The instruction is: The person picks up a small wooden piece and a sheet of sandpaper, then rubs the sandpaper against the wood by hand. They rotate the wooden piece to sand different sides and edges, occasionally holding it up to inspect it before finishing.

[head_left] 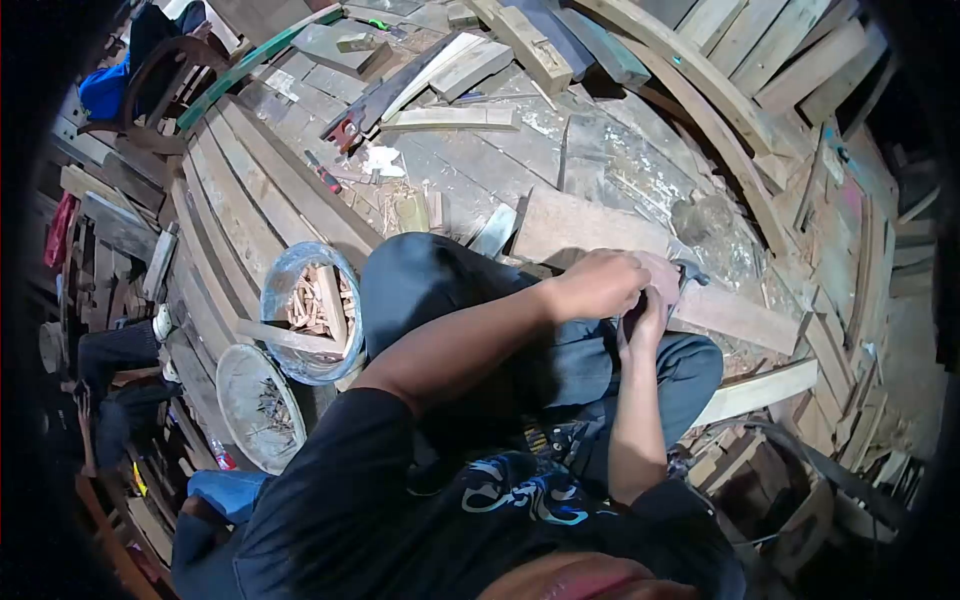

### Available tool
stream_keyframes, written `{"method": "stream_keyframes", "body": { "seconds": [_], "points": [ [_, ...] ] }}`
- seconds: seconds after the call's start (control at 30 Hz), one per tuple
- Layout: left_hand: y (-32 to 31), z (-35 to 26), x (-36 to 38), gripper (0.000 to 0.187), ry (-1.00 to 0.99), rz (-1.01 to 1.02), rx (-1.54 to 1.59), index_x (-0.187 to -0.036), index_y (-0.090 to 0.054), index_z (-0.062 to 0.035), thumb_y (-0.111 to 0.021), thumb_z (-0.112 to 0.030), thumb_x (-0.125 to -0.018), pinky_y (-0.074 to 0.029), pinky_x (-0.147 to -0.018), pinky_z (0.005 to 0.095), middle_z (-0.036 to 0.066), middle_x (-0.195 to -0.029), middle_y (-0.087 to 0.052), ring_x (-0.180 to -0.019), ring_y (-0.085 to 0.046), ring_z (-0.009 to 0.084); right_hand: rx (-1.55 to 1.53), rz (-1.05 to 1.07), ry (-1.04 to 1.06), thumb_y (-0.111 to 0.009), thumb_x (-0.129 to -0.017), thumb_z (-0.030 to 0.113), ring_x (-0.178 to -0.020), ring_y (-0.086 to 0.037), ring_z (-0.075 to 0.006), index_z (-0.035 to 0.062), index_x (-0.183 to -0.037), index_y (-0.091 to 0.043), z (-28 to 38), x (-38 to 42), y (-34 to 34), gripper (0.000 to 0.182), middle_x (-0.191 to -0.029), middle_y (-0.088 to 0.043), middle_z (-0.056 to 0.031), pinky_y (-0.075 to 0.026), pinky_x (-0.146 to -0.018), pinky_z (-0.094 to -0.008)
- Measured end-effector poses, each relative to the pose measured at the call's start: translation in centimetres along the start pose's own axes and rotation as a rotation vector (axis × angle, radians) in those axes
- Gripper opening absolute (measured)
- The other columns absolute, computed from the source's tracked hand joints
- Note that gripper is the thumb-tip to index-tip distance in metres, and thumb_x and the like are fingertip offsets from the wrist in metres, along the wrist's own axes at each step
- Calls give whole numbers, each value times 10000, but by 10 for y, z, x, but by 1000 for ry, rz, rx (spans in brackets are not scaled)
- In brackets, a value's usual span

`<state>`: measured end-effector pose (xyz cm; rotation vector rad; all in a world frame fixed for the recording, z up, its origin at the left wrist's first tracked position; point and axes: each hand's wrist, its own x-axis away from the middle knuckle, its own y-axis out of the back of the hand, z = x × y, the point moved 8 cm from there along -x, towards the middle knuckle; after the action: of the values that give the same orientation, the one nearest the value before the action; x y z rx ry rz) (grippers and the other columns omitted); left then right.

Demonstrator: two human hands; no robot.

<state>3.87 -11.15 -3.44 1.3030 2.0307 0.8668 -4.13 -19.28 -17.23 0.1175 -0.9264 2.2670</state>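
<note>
My left hand (598, 284) is closed, its fingers pinched together at the edge of a pinkish curved piece (658, 272). My right hand (645, 326) is wrapped round the lower side of that piece, and a dark strip shows by its palm. What the piece is made of I cannot tell. Both hands meet above my right thigh. Just beyond them lies a flat light wooden board (585, 226). A second, narrower board (738, 317) extends to the right of my hands. A dark object (692, 272) sits close behind the pinkish piece.
A handsaw (347, 130) and a red-handled screwdriver (328, 180) lie on the worn planks ahead. On my left stand a bucket (268, 268) of wood offcuts and a pale basin (228, 395) with small dark pieces. Curved timbers (715, 140) are stacked at right. Another person's leg (120, 347) shows far left.
</note>
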Motion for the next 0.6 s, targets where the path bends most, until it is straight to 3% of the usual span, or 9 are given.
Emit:
{"method": "stream_keyframes", "body": {
  "seconds": [0.1, 0.2, 0.37, 0.47, 0.57, 0.6],
  "points": [
    [-2, 1, -4, 161, -11, -1, -13, -911, -634, -14, -601, -141, -818, -503, -818, 488, 194, -935, -650, -921, -635, 393, -52, -2, -48, -445, -1000, 165, -1078, -606, -189, -5, -1169, -574, -9, -8, -4, 272, -1134, -626, -93, -490, -927, -346],
    [2, 1, -5, 156, -1, -11, 7, -903, -632, -15, -603, -139, -814, -503, -822, 489, 190, -936, -647, -934, -634, 389, -75, -71, -18, -495, -978, 116, -944, -611, -154, 24, -1058, -597, 5, 1, -22, 159, -1010, -629, -54, -496, -788, -316],
    [0, -1, -3, 157, 41, 23, -29, -908, -650, -35, -617, -152, -809, -509, -818, 477, 170, -935, -651, -935, -637, 372, -113, -39, 15, -488, -982, 106, -862, -620, -152, 21, -1024, -599, 6, 5, -11, 146, -956, -632, -53, -501, -703, -285],
    [-1, -1, -1, 179, -37, 0, 7, -959, -653, -50, -640, -139, -805, -515, -788, 458, 176, -924, -648, -918, -641, 363, -142, -109, -31, -503, -982, 106, -881, -613, -140, 17, -1018, -605, 16, 15, -15, 140, -979, -629, -55, -505, -723, -274],
    [12, -8, 3, 230, -52, -127, 54, -997, -638, -49, -681, -103, -778, -522, -722, 424, 171, -916, -628, -858, -641, 361, -184, -149, 74, -504, -985, 107, -888, -598, -121, 4, -1048, -610, 40, 25, -34, 160, -988, -622, -52, -494, -757, -248],
    [19, -11, 2, 241, -59, -143, 70, -1002, -633, -48, -689, -98, -773, -521, -709, 417, 166, -918, -621, -843, -639, 359, -193, -18, 86, -516, -979, 88, -910, -604, -126, 4, -1107, -598, 43, 23, -36, 173, -1019, -622, -59, -503, -772, -260]
  ]
}}
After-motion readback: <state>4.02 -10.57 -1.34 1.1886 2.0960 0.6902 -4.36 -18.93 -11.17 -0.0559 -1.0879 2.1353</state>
